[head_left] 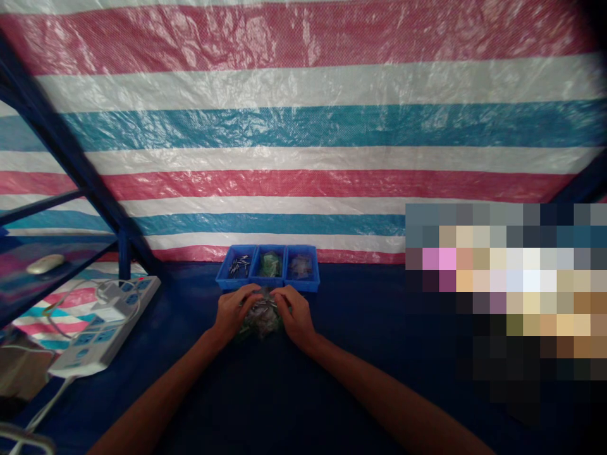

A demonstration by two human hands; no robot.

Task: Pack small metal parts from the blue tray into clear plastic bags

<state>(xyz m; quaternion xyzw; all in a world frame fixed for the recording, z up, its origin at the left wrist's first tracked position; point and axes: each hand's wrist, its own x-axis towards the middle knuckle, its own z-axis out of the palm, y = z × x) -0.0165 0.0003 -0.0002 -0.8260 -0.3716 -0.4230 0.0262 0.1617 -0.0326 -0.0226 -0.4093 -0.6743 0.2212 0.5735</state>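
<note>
Both hands meet low in the middle of the view. My left hand [232,313] and my right hand [294,315] grip a small clear plastic bag [262,322] from either side. Green contents show through the bag, and small silvery metal pieces [262,306] lie at its top between my fingers. Just beyond my fingertips stands a blue three-compartment tray [267,283]. Its left compartment holds silvery metal pins [239,265], the middle one a green packet [270,264], and the right one a clear bag of small parts [300,266].
A white power strip [102,325] with cords lies at the left of the dark blue tabletop [360,309]. A computer mouse [45,264] rests on a blue-framed shelf [57,253]. A striped tarpaulin [303,126] hangs behind. A pixelated patch [505,297] hides the right side.
</note>
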